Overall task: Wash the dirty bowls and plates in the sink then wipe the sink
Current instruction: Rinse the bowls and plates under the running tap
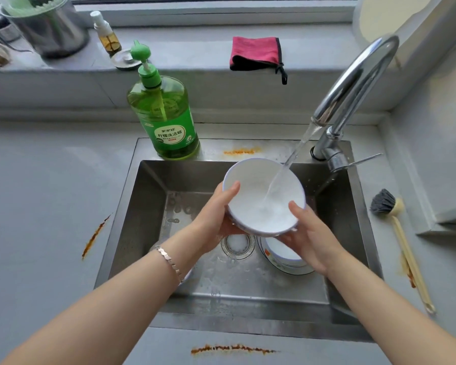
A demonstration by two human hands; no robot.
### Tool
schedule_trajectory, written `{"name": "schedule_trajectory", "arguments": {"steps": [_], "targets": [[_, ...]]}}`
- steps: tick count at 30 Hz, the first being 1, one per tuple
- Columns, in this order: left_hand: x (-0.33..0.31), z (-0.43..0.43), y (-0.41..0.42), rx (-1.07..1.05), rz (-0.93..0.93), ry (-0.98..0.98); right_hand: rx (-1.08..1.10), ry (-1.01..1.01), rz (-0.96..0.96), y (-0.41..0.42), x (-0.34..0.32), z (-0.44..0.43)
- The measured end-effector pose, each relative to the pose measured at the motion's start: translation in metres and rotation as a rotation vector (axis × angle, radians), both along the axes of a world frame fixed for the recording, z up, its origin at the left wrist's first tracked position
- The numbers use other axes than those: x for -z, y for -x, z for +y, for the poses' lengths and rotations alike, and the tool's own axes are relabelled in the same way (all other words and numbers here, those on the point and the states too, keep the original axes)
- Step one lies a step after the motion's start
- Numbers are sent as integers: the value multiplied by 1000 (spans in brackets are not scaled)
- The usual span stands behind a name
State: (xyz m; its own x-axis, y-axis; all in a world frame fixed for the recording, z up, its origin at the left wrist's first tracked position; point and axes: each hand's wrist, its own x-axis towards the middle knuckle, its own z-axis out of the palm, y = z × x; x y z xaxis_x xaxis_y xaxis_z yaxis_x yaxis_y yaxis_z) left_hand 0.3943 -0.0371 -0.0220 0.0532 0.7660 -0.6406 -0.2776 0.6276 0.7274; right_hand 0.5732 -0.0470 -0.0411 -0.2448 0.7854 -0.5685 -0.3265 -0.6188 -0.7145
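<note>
A white bowl [258, 191] with a blue outside hangs over the steel sink [148, 206], tilted toward me. My left hand [216, 214] grips its left rim, thumb inside. On the other side my right hand [311, 238] holds the right rim, thumb over the edge. Water runs from the chrome faucet [353, 83] into the bowl. Below my right hand a second bowl [282, 252] sits on a patterned plate [295, 270] on the sink floor. Part of another dish [187, 275] shows under my left wrist.
A green dish soap bottle [163, 114] stands at the sink's back rim. A pink cloth [256, 52] lies on the window ledge. A dish brush [387, 206] lies on the counter at right. Orange-brown stains [232, 349] mark the counter. The drain [237, 243] is mid-sink.
</note>
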Motion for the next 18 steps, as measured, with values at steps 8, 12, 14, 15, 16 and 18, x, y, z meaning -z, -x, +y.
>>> {"name": "schedule_trajectory", "arguments": {"steps": [8,12,14,15,16,18], "targets": [[31,-21,54,404,625,43,-314,-164,-775,-4,6,1],[65,-43,97,587,838,85,-773,-188,-1273,22,21,-14],[82,-47,117,657,916,99,-846,-170,-1308,38,27,-21],[91,-48,125,689,949,104,-866,-163,-1335,43,30,-23],[99,-46,133,721,981,103,-880,-149,-1365,47,36,-25],[116,-41,148,784,1043,89,-886,-106,-1409,53,44,-27]]}}
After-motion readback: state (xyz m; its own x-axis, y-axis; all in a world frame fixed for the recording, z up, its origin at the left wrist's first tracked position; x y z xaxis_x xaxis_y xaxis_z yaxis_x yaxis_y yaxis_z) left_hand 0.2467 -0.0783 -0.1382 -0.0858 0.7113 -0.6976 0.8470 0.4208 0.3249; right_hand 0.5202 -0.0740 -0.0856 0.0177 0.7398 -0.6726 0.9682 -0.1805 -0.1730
